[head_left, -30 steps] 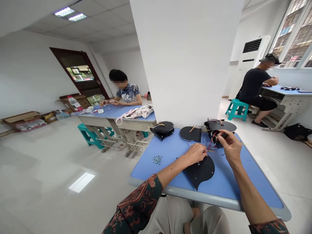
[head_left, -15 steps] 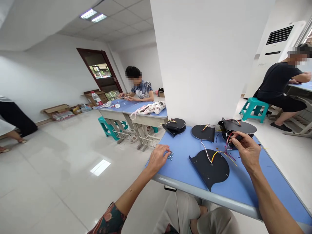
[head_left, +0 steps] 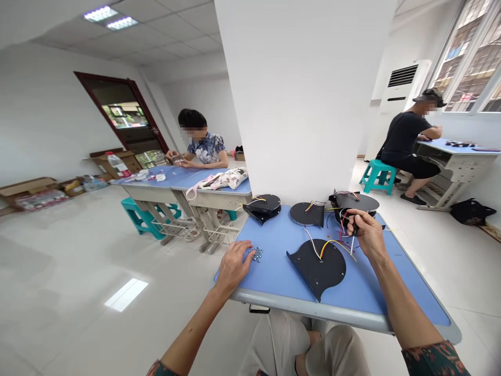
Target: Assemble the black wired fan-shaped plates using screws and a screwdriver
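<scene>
My left hand (head_left: 234, 267) rests on the blue table (head_left: 282, 292) near its left edge, fingertips touching a small pile of metal nuts (head_left: 257, 254), fingers slightly spread. My right hand (head_left: 366, 230) is closed around a small dark part with coloured wires (head_left: 344, 241) trailing from it. The wires run down to a black round plate (head_left: 319, 266) lying flat between my hands.
Three more black plates with wires (head_left: 264, 205) (head_left: 307, 213) (head_left: 354, 202) sit at the table's far edge against a white pillar (head_left: 301, 99). One person works at blue desks (head_left: 188, 180) to the left, another sits on a teal stool (head_left: 378, 175) at right.
My left hand left the black plate and went to the pile of nuts at the left. My right hand stayed by the wired part.
</scene>
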Demonstrator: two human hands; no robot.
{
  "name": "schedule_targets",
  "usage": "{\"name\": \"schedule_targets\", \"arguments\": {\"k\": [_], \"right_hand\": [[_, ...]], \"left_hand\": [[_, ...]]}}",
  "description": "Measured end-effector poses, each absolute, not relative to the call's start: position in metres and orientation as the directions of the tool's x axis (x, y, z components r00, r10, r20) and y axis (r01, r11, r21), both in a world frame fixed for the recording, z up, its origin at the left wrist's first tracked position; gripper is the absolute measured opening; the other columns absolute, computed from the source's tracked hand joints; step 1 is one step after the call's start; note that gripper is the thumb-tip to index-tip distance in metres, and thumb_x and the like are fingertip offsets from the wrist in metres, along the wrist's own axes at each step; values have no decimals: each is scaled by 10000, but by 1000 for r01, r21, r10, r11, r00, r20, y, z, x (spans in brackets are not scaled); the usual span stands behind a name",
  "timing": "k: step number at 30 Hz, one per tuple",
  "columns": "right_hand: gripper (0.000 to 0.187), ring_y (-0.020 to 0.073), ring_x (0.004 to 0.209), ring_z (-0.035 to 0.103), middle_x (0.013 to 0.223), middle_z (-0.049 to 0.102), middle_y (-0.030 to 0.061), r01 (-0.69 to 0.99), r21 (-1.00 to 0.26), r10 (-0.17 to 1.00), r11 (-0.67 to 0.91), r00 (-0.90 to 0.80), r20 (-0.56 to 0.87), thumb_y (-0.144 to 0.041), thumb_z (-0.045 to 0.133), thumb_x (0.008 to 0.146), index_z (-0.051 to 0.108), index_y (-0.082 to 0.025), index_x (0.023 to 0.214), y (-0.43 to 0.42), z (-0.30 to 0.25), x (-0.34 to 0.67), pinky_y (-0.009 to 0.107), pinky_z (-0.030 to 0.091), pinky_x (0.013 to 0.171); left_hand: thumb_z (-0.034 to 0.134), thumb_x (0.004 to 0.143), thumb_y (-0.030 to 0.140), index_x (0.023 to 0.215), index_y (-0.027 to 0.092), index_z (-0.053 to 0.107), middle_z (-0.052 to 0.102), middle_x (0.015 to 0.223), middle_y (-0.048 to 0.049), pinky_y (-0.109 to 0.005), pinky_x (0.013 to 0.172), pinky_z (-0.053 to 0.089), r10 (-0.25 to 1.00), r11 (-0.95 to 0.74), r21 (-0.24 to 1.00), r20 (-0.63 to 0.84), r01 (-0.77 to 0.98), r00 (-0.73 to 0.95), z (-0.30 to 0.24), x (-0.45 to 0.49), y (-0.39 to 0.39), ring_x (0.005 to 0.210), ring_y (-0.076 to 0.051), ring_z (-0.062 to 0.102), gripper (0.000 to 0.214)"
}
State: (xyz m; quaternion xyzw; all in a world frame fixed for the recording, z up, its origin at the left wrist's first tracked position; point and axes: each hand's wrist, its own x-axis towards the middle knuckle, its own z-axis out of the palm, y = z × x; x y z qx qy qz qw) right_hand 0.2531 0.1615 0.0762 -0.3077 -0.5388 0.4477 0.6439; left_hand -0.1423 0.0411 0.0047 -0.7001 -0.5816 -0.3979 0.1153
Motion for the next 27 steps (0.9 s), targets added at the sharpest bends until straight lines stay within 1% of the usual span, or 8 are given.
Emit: {"name": "schedule_targets", "arguments": {"k": [4, 7, 10, 12, 14, 16, 21, 27], "right_hand": [[352, 72, 454, 322, 650, 451, -40, -269, -947, 972, 173, -109, 208, -479, 759, 740, 653, -184, 901, 160, 83, 262, 201, 227, 344], [385, 45, 425, 248, 590, 420, -62, -78, -997, 975, -25, -224, -6, -503, 789, 685, 632, -170, 799, 143, 85, 268, 187, 137, 346], [330, 46, 398, 262, 516, 436, -73, 260, -961, 973, -100, -177, -149, -452, 798, 675, 625, -179, 744, 119, 75, 271, 188, 146, 358], [246, 59, 387, 313, 516, 526, -41, 474, -879, 986, -54, -115, -122, -401, 751, 712, 648, -178, 697, 104, 65, 273, 201, 180, 357], [179, 76, 405, 388, 566, 621, -1, 609, -792, 990, 32, -128, -58, -343, 700, 752, 683, -175, 692, 94, 58, 272, 210, 234, 371], [168, 88, 434, 437, 602, 664, 18, 663, -743, 989, 85, -148, -19, -318, 669, 782, 700, -176, 697, 89, 54, 269, 212, 274, 391], [173, 81, 414, 374, 494, 527, -52, 640, -765, 982, -69, -93, -166, -327, 717, 761, 641, -187, 694, 95, 55, 256, 207, 257, 390], [290, 70, 419, 363, 478, 410, -93, 579, -792, 966, -194, -26, -255, -309, 790, 731, 528, -193, 685, 95, 49, 248, 205, 237, 408]], "left_hand": [[540, 975, 358, 999, 218, 684, 759, 1089, -105, -490, 1011, 544, 688, -342, 359, 725, 868, -29, 12, -134, 37, 1072, -285, 681, 203], [566, 947, 418, 1018, 222, 686, 759, 1085, -104, -513, 1035, 537, 760, -342, 570, 635, 747, -136, 13, -114, 24, 1062, -286, 693, 240], [638, 894, 493, 1105, 191, 647, 750, 1079, -119, -460, 945, 606, 948, -154, 907, 247, 392, -198, 13, -79, 6, 979, -260, 731, 368], [698, 860, 513, 1206, 158, 594, 725, 1154, -157, -438, 910, 630, 996, 29, 996, -23, 79, -81, 18, -53, -3, 982, -259, 742, 507], [756, 834, 495, 1260, 144, 554, 674, 1276, -196, -428, 893, 641, 981, 194, 970, -194, -147, 18, 26, -30, -7, 974, -258, 750, 588], [781, 834, 440, 1269, 146, 544, 608, 1395, -209, -415, 887, 644, 962, 273, 926, -267, -261, 58, 34, -13, -5, 905, -233, 763, 576], [765, 864, 304, 1299, 203, 536, 441, 1583, -163, -399, 829, 653, 956, 289, 898, -288, -332, 51, 46, 8, 9, 791, -172, 762, 502], [728, 877, 174, 1224, 173, 545, 450, 1567, -173, -395, 859, 645, 938, 318, 861, -347, -398, -2, 52, 13, 17, 892, -213, 773, 393]]}}
